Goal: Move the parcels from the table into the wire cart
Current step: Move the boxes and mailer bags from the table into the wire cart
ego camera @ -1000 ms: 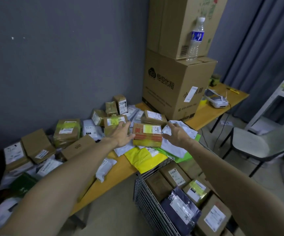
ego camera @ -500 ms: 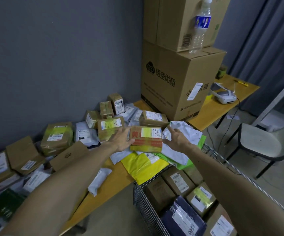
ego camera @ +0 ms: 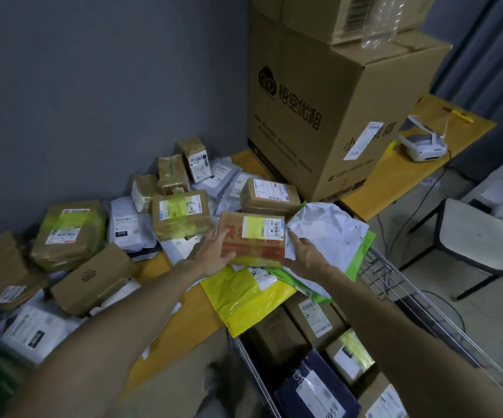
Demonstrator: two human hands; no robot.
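Since 0.5 s ago both my hands have closed in tighter on the red-print box (ego camera: 253,236), and the view has dropped nearer, so the clear bottle up top is now mostly cut off.

L hand (ego camera: 214,257) grasps the box's left end: fingers up the side, thumb across the lower front. R hand (ego camera: 304,257) grasps the right end, w/ index finger laid up along the edge and thumb at the bottom front corner. The box sits squeezed between the two, yellow-and-white label facing up. Can't tell if it's off the pile or resting on it.

Right under both hands: a yellow mailer (ego camera: 244,300) hanging over the desk (ego camera: 184,321) edge. Under and beyond R hand: a white mailer (ego camera: 328,230) on a green mailer (ego camera: 361,257). Just beyond L hand: a taped box marked 1-3 (ego camera: 181,215). Between the hands, behind the held box and touching it: another brown box (ego camera: 270,194). Further left of L hand: more boxes and mailers piled vs. the wall.

Wire cart (ego camera: 410,303) is below R hand and my right forearm, against the desk edge. It holds brown boxes and a dark blue mailer (ego camera: 310,387).

Well beyond R hand: a big carton (ego camera: 319,116) on the desk, a white label printer (ego camera: 422,146) to its right, and a chair (ego camera: 479,236) on the floor.
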